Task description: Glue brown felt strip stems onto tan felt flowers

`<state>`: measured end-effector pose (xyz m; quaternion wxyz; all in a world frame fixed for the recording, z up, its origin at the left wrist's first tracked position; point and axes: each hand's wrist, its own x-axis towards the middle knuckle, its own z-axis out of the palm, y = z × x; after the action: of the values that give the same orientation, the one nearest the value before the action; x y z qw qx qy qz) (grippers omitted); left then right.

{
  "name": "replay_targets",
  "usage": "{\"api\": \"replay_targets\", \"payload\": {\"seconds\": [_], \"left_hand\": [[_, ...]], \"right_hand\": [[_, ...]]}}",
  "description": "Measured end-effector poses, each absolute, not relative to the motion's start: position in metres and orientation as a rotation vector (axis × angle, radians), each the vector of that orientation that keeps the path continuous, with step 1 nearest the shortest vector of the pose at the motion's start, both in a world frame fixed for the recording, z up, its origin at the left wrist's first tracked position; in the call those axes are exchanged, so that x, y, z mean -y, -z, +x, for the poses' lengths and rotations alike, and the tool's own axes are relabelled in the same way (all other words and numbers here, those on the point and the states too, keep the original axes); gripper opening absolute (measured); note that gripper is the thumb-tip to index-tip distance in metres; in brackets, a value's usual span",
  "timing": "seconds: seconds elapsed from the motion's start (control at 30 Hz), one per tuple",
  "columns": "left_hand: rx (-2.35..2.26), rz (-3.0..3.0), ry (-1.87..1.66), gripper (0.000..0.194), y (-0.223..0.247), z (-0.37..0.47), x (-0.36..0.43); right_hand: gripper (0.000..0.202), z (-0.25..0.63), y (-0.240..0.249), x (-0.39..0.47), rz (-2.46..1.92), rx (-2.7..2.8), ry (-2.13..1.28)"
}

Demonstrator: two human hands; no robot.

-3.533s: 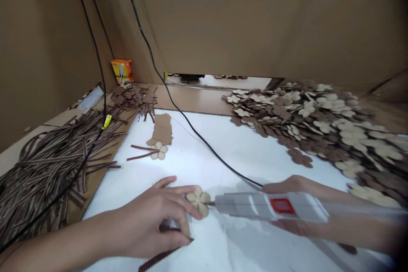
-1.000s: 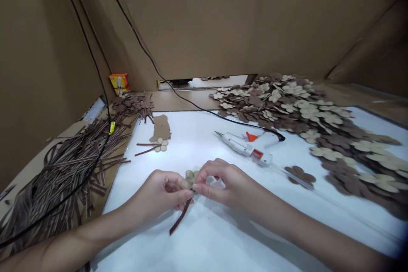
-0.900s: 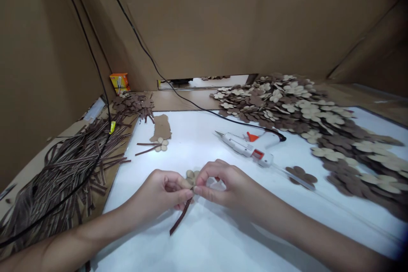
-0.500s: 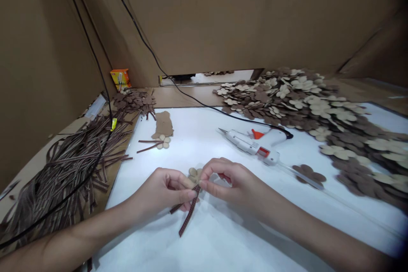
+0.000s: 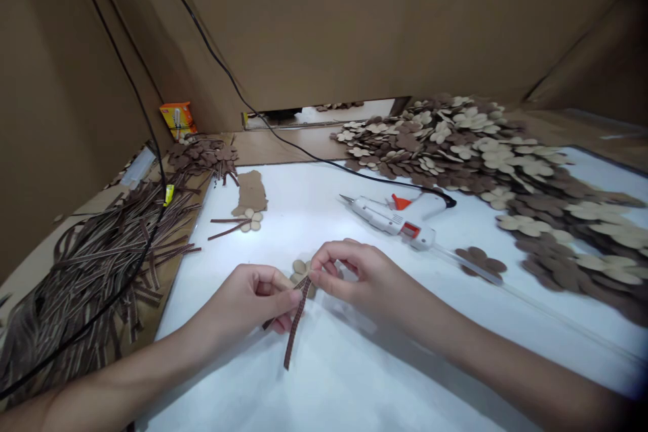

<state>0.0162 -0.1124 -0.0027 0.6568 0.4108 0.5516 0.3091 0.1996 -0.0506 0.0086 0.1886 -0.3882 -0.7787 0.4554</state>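
My left hand (image 5: 267, 297) is closed, thumb pressed on a dark brown ribbon (image 5: 295, 331) with light stitching along it. The ribbon is folded, and its two tails hang down toward me. Behind the fold is a beige felt flower (image 5: 300, 268), partly covered by my fingers. My right hand (image 5: 347, 266) pinches the top of the ribbon at the flower, thumb against forefinger. A white glue gun (image 5: 389, 219) with an orange trigger lies beyond my right hand, a clear glue stick (image 5: 470, 266) sticking out of its back.
Brown and beige felt flowers (image 5: 486, 155) are heaped at the right. Loose ribbons (image 5: 106, 256) pile up at the left. A beige flower with ribbon tails (image 5: 251, 219) lies by a cardboard scrap (image 5: 252, 190). A black cable (image 5: 227, 74) crosses to the glue gun; an orange box (image 5: 178, 120) stands behind.
The whole view has shifted slightly, so things sit a little further left and up. Both hands keep their pinch on the ribbon and flower; the ribbon's longer tail hangs a bit steeper.
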Motion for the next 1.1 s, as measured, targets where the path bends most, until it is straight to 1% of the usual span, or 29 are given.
{"api": "replay_targets", "payload": {"seconds": [0.17,0.37,0.57,0.77,1.1], "left_hand": [[-1.255,0.961,-0.718,0.027,-0.002,0.02,0.111],[-1.341,0.897,-0.706,0.022,-0.008,0.024,0.11],[-1.371,0.88,-0.715,0.026,-0.008,0.027,0.113],[-1.438,0.911,-0.658,0.03,-0.007,0.03,0.113],[-1.49,0.84,-0.593,0.023,-0.013,0.031,0.105]], "right_hand": [[0.011,0.198,-0.006,0.052,-1.079,2.177,-1.295],[0.01,0.196,-0.002,0.051,-1.071,2.144,-1.313],[0.012,0.198,0.001,0.048,-1.108,2.166,-1.278],[0.015,0.198,0.001,0.044,-1.074,2.173,-1.346],[0.013,0.194,0.001,0.038,-1.161,2.177,-1.316]]}}
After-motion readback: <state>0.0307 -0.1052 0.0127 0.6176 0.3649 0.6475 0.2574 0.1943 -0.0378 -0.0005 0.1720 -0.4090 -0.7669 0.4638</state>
